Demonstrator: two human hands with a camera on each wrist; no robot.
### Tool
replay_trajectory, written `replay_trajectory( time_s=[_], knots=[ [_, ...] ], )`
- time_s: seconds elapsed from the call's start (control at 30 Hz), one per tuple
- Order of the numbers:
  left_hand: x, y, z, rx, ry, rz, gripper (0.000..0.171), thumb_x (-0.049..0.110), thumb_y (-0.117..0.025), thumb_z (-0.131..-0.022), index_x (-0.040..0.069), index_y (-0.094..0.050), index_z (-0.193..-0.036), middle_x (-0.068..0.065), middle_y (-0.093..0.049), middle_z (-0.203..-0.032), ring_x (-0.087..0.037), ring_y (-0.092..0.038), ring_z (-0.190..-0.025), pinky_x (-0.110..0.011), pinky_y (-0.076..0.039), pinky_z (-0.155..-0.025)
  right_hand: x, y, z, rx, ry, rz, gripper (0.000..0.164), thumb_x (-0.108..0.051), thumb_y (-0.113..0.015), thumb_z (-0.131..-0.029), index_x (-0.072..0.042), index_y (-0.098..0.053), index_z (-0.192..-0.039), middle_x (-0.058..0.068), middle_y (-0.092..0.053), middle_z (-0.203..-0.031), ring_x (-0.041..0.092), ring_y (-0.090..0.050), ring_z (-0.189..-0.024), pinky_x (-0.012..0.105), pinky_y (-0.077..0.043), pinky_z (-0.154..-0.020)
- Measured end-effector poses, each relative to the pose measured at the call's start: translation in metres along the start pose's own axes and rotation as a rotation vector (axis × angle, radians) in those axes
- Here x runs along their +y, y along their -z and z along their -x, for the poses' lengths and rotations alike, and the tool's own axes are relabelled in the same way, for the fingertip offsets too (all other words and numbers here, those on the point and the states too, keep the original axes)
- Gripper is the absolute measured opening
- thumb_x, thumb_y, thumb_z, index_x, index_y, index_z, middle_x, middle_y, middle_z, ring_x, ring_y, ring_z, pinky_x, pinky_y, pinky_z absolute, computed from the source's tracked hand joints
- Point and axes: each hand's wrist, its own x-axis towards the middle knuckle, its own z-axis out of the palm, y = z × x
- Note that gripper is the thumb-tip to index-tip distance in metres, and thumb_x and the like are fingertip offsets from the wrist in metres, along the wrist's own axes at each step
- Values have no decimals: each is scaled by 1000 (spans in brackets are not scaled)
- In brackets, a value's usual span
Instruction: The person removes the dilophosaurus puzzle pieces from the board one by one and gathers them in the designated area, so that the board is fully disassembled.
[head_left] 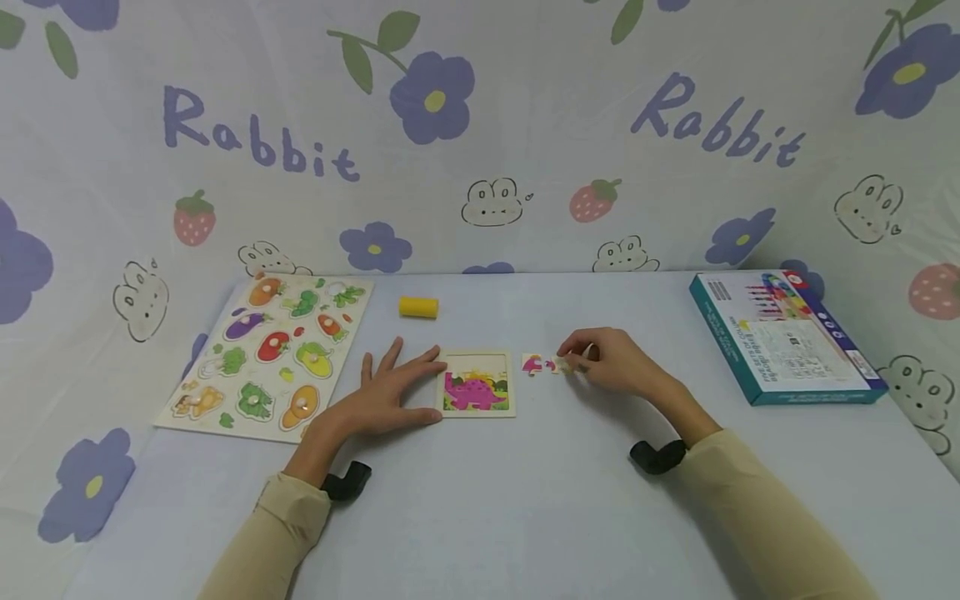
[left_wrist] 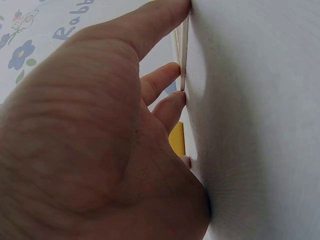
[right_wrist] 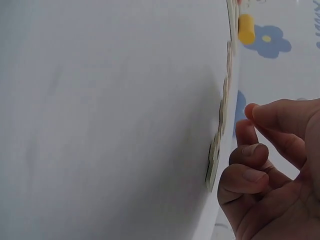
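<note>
Head view: fingers apart, the left hand (head_left: 390, 390) is usefully bracing the frame (head_left: 512, 383) short of the tabletop's (head_left: 495, 508) far edge; the right hand (head_left: 618, 360), grip unclear, is hovering by pieces (head_left: 532, 364).

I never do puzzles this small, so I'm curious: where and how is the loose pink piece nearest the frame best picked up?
Probably by its near and far edges, pinched between thumb and finger from above: the pink piece lies thin and flat on the table, and another piece sits close on its right.
</note>
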Motion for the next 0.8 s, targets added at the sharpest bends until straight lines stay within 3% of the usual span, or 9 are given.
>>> replay_trajectory(
  time_s=[0.43,0.8],
  knots=[
    [2,0,2,-7,22,11,78,48,-74,-95,28,-43,-163,3,-21,-180,-43,15,-166,-76,21,-122,-43,-32,-19,-96,130,-37,15,-14,-70,-101,-13,-77,-115,4,-70,-96,14,-53,-74,24,-44,-64],
    [2,1,-1,-13,15,-2,78,49,-73,-96,29,-42,-164,3,-21,-180,-44,15,-166,-77,20,-122,-67,-52,-39,-165,203,-23,18,-15,-68,-103,-13,-75,-118,2,-71,-95,11,-56,-75,24,-48,-67]
  ],
)
